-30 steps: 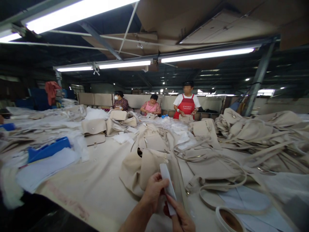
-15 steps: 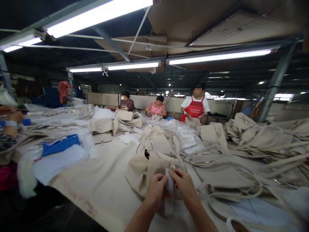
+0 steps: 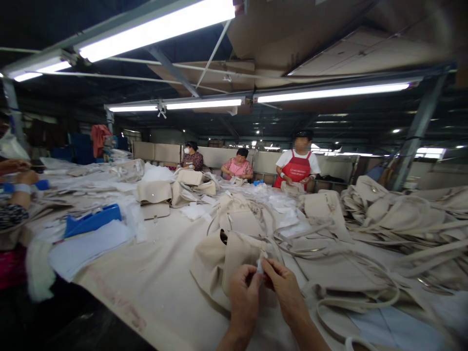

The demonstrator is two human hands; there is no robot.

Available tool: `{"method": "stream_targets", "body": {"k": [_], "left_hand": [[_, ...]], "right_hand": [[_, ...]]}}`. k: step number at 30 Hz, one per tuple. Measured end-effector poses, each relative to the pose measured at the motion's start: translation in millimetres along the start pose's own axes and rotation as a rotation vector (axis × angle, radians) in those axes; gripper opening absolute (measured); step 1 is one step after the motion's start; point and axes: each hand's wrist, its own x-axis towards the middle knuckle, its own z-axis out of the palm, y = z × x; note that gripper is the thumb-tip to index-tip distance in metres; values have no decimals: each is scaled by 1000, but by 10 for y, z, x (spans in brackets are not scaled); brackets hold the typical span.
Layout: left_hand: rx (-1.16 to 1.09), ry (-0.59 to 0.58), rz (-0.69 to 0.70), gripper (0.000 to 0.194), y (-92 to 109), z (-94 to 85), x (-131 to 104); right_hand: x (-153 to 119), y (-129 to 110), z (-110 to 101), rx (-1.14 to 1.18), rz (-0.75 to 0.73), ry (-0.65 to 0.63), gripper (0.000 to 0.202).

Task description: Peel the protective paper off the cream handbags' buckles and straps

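A beige bag (image 3: 210, 261) lies on the cloth-covered table in front of me, its flap toward the right. At the bag's right side, my left hand (image 3: 245, 292) and my right hand (image 3: 281, 280) come together, fingertips nearly touching. Between them is a small piece of thin white material (image 3: 260, 265), pinched by the fingers of both hands. The lower part of the bag's right side is hidden behind my hands.
Beige bags and straps (image 3: 395, 209) are heaped at the right. A blue tray (image 3: 93, 220) and white sheets (image 3: 89, 248) lie left. Three people work across the table; another person's hands (image 3: 24, 183) show at the far left. A second bag (image 3: 237, 214) sits behind mine.
The long white strip that hung between my hands now shows only as a small piece at the fingertips. My left hand has moved right and turned, closer to my right hand.
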Motion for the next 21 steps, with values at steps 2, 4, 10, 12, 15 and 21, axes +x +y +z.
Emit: {"method": "stream_targets", "body": {"k": [2, 4, 10, 12, 15, 21], "left_hand": [[-83, -18, -63, 17, -24, 4, 12], [-129, -25, -61, 20, -50, 3, 15], [-239, -7, -54, 25, -84, 24, -7], [-360, 19, -102, 29, -82, 39, -1], [-603, -4, -278, 38, -61, 32, 13], [-656, -167, -568, 42, -10, -44, 109]], "right_hand": [[-67, 15, -43, -91, 8, 42, 38], [-138, 17, -70, -225, -43, 79, 34], [-161, 16, 9, -131, 31, -19, 35], [-123, 27, 72, 140, 165, -79, 35], [-100, 34, 165, 541, 325, -119, 41], [-135, -48, 191, 562, 166, -116, 30]]}}
